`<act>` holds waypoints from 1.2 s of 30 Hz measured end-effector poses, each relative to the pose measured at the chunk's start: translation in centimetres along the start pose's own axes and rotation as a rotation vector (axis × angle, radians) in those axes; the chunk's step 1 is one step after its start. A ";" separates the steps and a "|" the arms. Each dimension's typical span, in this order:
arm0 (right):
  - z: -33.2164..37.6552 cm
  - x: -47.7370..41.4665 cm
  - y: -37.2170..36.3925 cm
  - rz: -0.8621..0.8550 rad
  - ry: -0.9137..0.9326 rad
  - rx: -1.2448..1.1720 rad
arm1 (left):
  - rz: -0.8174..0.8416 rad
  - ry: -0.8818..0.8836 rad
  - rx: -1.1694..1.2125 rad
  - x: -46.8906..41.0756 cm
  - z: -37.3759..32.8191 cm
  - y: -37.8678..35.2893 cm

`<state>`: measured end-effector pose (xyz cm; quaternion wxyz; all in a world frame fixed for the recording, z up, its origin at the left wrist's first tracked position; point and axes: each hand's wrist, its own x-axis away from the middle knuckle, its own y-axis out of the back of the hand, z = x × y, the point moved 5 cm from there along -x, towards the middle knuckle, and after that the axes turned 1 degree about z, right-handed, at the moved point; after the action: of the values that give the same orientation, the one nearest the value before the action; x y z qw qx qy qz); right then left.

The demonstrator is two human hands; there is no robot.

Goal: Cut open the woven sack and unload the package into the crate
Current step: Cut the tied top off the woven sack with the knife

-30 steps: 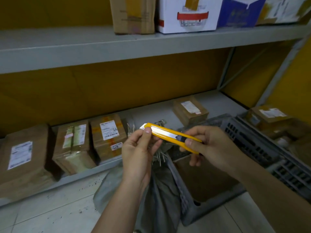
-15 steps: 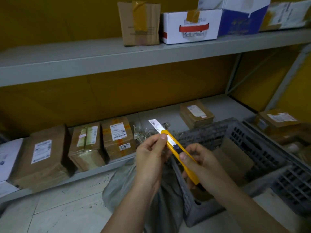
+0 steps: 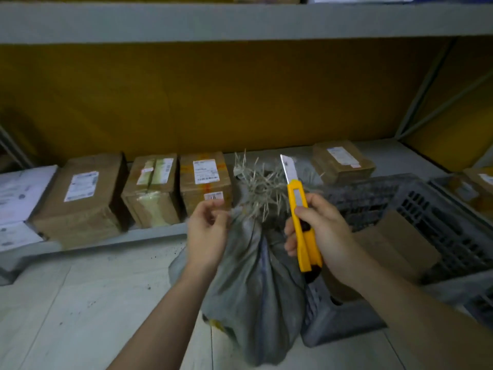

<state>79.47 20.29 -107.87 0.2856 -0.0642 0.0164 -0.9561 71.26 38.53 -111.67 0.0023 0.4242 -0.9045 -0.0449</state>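
A grey woven sack (image 3: 250, 284) stands on the floor, its neck tied off into a frayed tuft (image 3: 260, 188). My right hand (image 3: 324, 233) grips a yellow utility knife (image 3: 302, 220) upright, blade extended and pointing up, just right of the tuft. My left hand (image 3: 206, 233) rests against the sack's upper left side near the neck, fingers curled; whether it pinches the fabric is unclear. A dark grey plastic crate (image 3: 437, 225) sits right of the sack with a piece of cardboard inside.
Several taped cardboard parcels (image 3: 205, 182) line the low shelf behind the sack, with one more (image 3: 342, 161) further right. A second crate (image 3: 474, 188) with parcels is at the far right. Pale floor tiles (image 3: 88, 303) lie to the left.
My left hand has let go of the knife's blade end and dropped to the sack's neck. The right hand has turned the knife upright, blade extended. The view has tilted down.
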 end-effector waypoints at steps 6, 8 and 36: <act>-1.4 1.6 -0.1 0.037 0.118 0.098 | 0.273 -0.047 -0.347 -1.7 2.7 -3.7; -1.7 2.1 0.4 0.035 0.131 0.132 | 0.269 -0.031 -0.440 -3.0 4.0 -4.8; -6.1 2.7 -1.2 0.042 0.191 0.582 | 0.533 0.764 0.561 6.6 3.9 -3.8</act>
<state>75.78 19.74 -113.55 0.3087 0.1107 -0.2301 -0.9162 69.77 31.39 -116.06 0.2289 0.1508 -0.8928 0.3576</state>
